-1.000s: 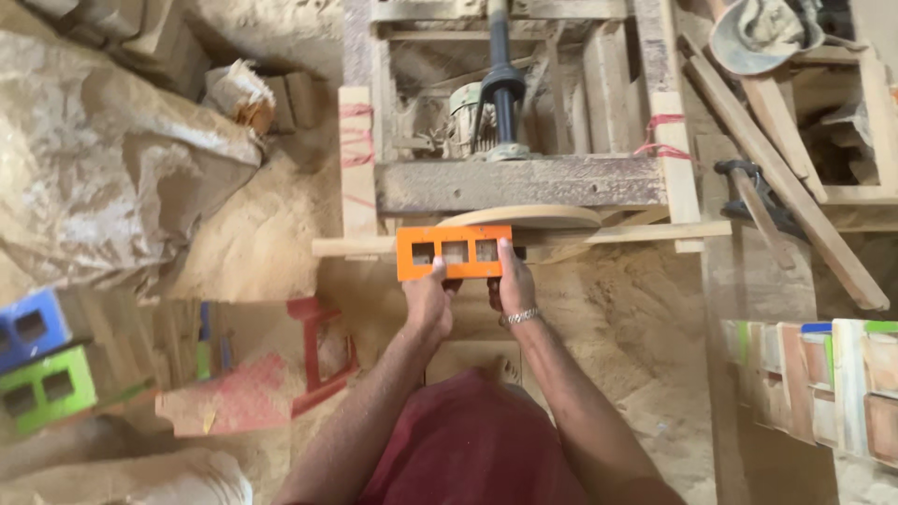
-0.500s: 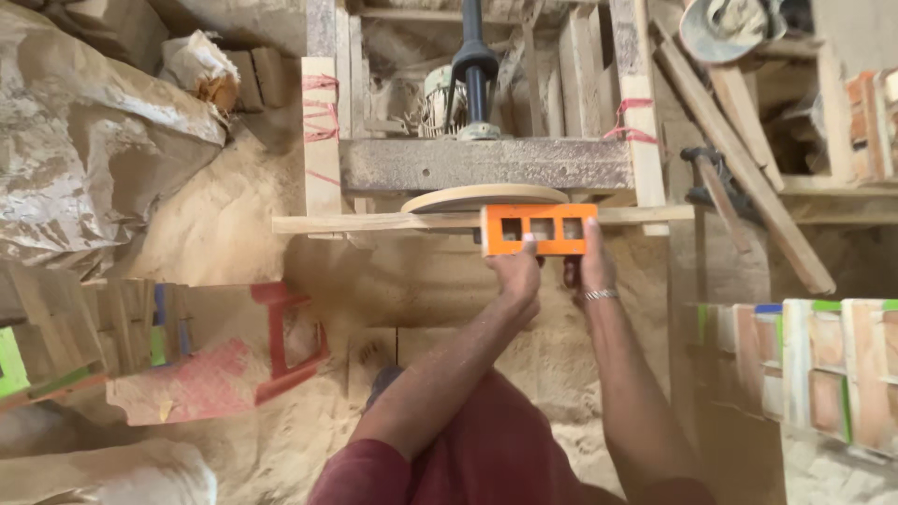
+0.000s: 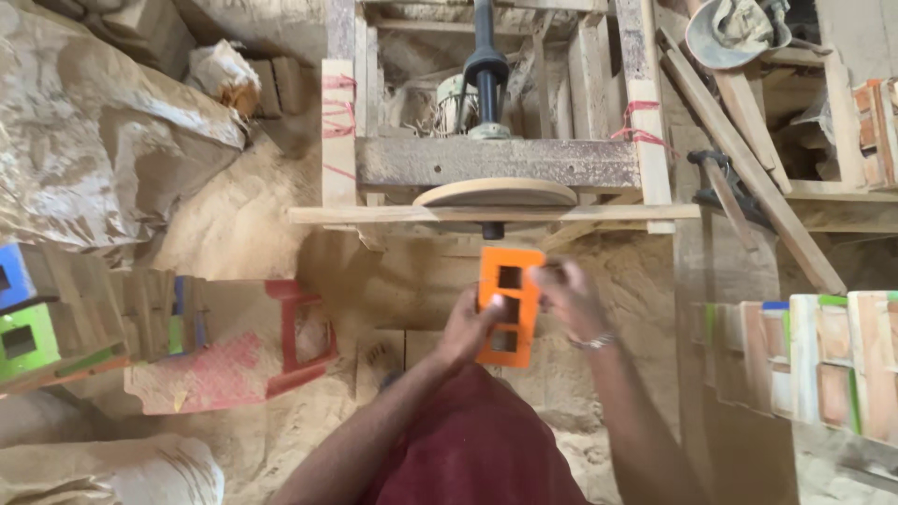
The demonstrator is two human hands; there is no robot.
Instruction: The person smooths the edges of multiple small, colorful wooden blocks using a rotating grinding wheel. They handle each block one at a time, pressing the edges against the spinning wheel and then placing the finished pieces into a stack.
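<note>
Below the round sanding disc (image 3: 496, 193), both hands, left (image 3: 468, 327) and right (image 3: 566, 295), seemingly gripped the upright orange block (image 3: 508, 306) by its long edges, sawdust-covered floor (image 3: 412, 281) open around.

It was a rough woodworking workshop: sawdust (image 3: 253, 201) lay heaped over the floor, a round sanding disc (image 3: 496, 193) sat in a crude timber frame (image 3: 496, 161), and painted wooden pieces (image 3: 814, 360) stood stacked beside loose planks (image 3: 748, 164).

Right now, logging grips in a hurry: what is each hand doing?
Left hand: closed on the orange block.
Right hand: holding the same block; blurred.
</note>
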